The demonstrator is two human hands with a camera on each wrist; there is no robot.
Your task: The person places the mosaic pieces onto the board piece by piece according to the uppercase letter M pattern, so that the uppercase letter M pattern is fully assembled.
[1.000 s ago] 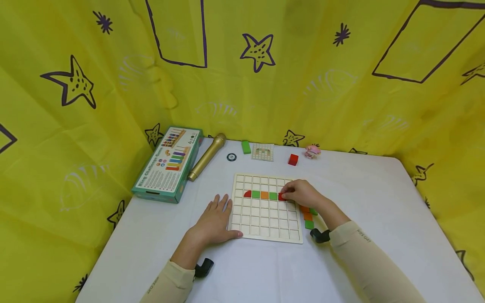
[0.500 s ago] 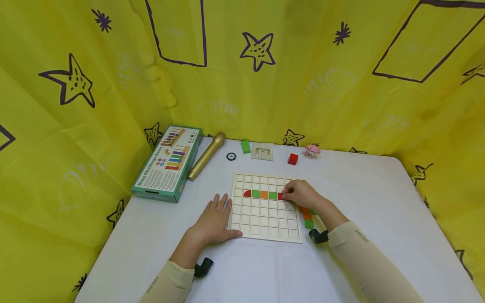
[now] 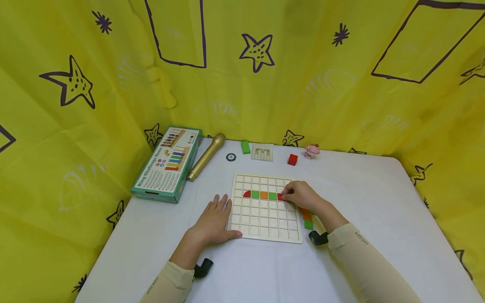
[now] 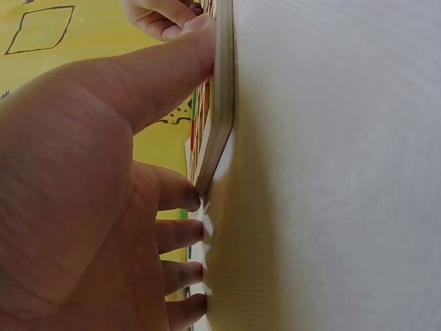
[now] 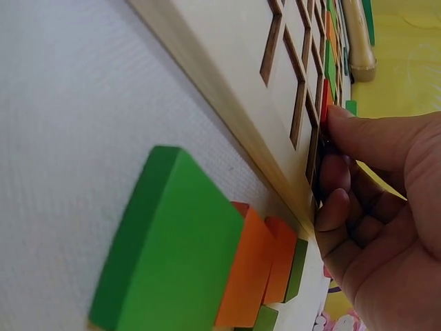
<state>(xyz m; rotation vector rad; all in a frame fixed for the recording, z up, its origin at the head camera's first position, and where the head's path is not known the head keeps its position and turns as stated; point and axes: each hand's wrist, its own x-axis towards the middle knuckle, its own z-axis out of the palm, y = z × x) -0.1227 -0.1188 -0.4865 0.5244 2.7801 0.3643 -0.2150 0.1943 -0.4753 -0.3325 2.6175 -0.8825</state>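
Note:
A pale wooden grid board lies on the white table. Across one of its upper rows run a red round-cornered tile, a green tile, an orange tile and a second green tile. At the row's right end my right hand pinches a red tile between thumb and fingers, partly covering it. My left hand spreads flat at the board's left side, its thumb on the near edge, as the left wrist view shows with the thumb.
Several green and orange tiles lie beside the board's right edge. Behind stand a game box, a golden microphone, a round token, a green block, a pattern card, a red block and a pink figurine.

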